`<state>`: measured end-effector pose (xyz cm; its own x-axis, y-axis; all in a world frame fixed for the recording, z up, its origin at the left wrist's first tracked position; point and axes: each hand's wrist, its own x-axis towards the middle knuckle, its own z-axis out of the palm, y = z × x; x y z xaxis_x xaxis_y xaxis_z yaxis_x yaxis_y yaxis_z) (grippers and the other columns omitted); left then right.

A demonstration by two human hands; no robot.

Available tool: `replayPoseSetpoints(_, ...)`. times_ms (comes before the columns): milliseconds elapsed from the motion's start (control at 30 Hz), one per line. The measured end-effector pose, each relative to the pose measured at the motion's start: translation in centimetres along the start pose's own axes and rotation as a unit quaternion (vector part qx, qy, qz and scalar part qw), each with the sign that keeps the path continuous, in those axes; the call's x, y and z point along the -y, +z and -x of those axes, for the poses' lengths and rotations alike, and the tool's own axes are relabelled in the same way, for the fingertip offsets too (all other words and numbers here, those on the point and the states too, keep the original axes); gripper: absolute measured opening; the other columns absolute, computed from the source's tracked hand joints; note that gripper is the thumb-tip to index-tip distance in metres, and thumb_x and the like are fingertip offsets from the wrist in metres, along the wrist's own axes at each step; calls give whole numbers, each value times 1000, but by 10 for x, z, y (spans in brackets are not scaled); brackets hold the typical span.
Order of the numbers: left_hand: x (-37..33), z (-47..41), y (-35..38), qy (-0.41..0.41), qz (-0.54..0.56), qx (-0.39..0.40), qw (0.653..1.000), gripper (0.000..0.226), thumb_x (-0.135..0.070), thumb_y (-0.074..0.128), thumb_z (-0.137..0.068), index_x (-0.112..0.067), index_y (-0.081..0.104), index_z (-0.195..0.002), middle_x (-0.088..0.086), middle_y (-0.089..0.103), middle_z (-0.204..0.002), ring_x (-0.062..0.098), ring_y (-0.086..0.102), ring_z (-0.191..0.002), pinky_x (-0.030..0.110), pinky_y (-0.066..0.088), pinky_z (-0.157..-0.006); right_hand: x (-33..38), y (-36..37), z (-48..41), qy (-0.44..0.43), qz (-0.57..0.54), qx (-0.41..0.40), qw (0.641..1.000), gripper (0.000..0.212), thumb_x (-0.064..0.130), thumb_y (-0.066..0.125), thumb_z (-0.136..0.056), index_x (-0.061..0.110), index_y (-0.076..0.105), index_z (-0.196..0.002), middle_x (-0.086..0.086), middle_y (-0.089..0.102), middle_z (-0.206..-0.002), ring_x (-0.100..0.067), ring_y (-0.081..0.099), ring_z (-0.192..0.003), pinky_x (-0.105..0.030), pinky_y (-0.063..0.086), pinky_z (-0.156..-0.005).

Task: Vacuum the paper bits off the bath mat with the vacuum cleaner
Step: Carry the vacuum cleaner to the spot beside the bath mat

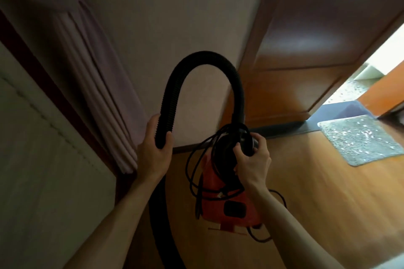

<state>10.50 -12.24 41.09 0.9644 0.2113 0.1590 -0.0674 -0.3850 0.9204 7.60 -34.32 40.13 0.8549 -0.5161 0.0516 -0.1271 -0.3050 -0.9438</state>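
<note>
A red vacuum cleaner [231, 205] with a black front is held above the wooden floor, its black cord [196, 172] looped loosely around it. Its ribbed black hose [203, 59] arches up in front of the wall. My left hand [155, 148] grips the hose on its left side. My right hand [251, 159] grips the round black hose fitting [244, 140] on top of the vacuum. The grey bath mat [360, 140], strewn with small white paper bits [367, 133], lies on the floor to the right, before a doorway.
A wooden door [306, 39] stands open behind the mat, with a bright tiled room beyond. A pleated curtain [94, 72] hangs at the left beside a white radiator [43, 159]. Wooden floor [306, 181] spreads between the vacuum and the mat.
</note>
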Motion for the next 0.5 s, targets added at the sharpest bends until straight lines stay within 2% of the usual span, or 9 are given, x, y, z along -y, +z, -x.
replayPoseSetpoints(67, -31, -8, 9, 11, 7, 12, 1000, 44, -19, 53, -102, -25, 42, -144, -30, 48, -111, -29, 48, -81, -10, 33, -65, 17, -20, -10, -5, 6, -22, 1000, 32, 23, 72, -89, 29, 55, -116, 2, 71, -91, -9, 71, -76, -37, 63, -65)
replayPoseSetpoints(100, -45, -12, 13, 19, 5, 16, 1000, 43, -21, 53, -102, -26, 43, -143, -28, 52, -111, -23, 51, -80, -10, 33, -65, 25, -30, -15, -7, 8, -30, 999, 33, 23, 72, -88, 29, 55, -116, 4, 71, -92, -10, 71, -79, -40, 63, -68)
replayPoseSetpoints(200, -88, -23, 27, 43, 7, 17, 999, 44, -23, 54, -100, -26, 42, -143, -21, 56, -114, -8, 54, -86, -6, 38, -66, 54, -64, -32, -21, 4, -55, 998, 32, 21, 72, -88, 28, 56, -115, 7, 71, -88, -9, 71, -78, -42, 63, -71)
replayPoseSetpoints(267, -117, -29, 37, 49, 13, 16, 999, 44, -25, 55, -99, -28, 42, -141, -20, 59, -106, 6, 60, -76, 5, 44, -61, 73, -86, -46, -29, 4, -64, 998, 32, 19, 72, -87, 29, 56, -112, 7, 71, -85, -9, 72, -76, -42, 63, -71)
replayPoseSetpoints(333, -148, -34, 47, 45, 20, 16, 999, 42, -27, 55, -99, -32, 42, -139, -10, 65, -98, 11, 62, -65, 16, 47, -53, 91, -107, -60, -39, 6, -70, 997, 32, 19, 73, -87, 31, 55, -110, 7, 72, -85, -12, 72, -74, -41, 62, -71)
replayPoseSetpoints(400, -178, -39, 57, 37, 31, 28, 998, 41, -28, 55, -99, -35, 42, -137, -7, 67, -91, 13, 63, -60, 23, 49, -49, 109, -130, -73, -49, 5, -79, 996, 33, 19, 74, -87, 29, 56, -112, 8, 71, -85, -12, 70, -73, -34, 62, -70)
replayPoseSetpoints(467, -207, -43, 67, 42, 42, 49, 997, 40, -28, 55, -99, -37, 42, -135, -7, 67, -88, 12, 62, -56, 25, 50, -47, 124, -154, -85, -60, 6, -97, 993, 34, 16, 74, -86, 20, 58, -116, 14, 66, -84, 0, 65, -74, -9, 53, -67)
replayPoseSetpoints(500, -220, -44, 74, 51, 42, 60, 996, 39, -28, 55, -99, -37, 42, -134, -7, 67, -87, 7, 61, -54, 23, 49, -47, 130, -167, -91, -56, 8, -108, 992, 34, 15, 75, -86, 17, 59, -116, 15, 64, -85, 2, 62, -76, 0, 46, -64)
